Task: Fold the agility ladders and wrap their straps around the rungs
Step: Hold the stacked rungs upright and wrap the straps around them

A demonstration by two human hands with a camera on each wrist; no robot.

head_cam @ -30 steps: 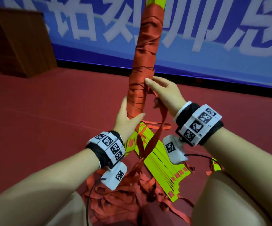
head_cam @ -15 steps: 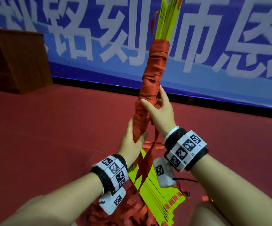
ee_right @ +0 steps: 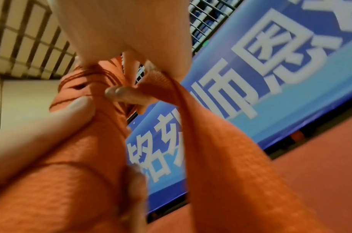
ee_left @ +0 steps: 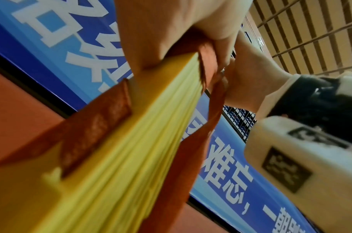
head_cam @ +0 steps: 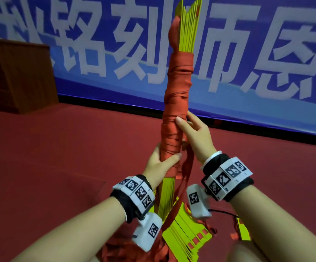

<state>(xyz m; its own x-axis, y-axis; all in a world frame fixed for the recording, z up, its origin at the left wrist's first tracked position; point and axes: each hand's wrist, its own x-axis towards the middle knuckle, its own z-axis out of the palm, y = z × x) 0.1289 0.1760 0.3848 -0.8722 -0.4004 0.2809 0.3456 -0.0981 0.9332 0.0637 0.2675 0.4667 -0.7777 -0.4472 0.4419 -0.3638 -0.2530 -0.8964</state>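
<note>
I hold a bundle of yellow rungs [head_cam: 188, 29] upright, its middle wound in orange strap [head_cam: 178, 86]. My left hand [head_cam: 164, 157] grips the bundle's lower part, thumb across the front. Above it my right hand [head_cam: 184, 119] has its thumb on the wrap and its fingers behind. In the right wrist view the right hand [ee_right: 99, 100] pinches the loose strap end [ee_right: 171, 94], which hangs down beside the bundle. In the left wrist view the left hand [ee_left: 171, 39] closes round the stacked rungs [ee_left: 141, 141].
A second ladder's yellow rungs [head_cam: 187, 237] lie stacked on the red floor [head_cam: 58, 167] between my knees, beside a heap of orange strap [head_cam: 119, 248]. A blue banner [head_cam: 96, 53] runs along the back and a wooden cabinet [head_cam: 15, 72] stands at the far left.
The head view has tilted up, so the bundle's yellow top now shows. My right hand has turned from fingers across the front to thumb in front. The left hand keeps its grip.
</note>
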